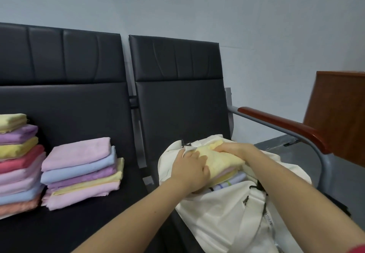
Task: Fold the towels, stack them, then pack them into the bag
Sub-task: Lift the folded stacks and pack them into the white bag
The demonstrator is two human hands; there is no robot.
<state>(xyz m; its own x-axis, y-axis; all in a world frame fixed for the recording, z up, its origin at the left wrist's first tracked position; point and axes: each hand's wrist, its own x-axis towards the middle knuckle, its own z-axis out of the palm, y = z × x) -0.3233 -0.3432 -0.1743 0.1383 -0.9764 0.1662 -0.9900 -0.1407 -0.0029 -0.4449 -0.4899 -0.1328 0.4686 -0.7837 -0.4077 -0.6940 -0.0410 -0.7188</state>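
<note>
A cream cloth bag lies open on the right black seat. A small stack of folded towels sits in its mouth, a yellow towel on top, with pink, yellow and white ones beneath. My left hand grips the stack's left side, fingers over the yellow towel and thumb under. My right hand holds the far right end of the yellow towel, fingers curled over it. On the left seat stands a stack of folded towels with a pink one on top, and a taller stack at the frame's left edge.
Black padded seats with tall backs stand against a pale wall. A grey metal armrest with a red-brown wooden top curves past the bag on the right. Behind it is a brown wooden cabinet.
</note>
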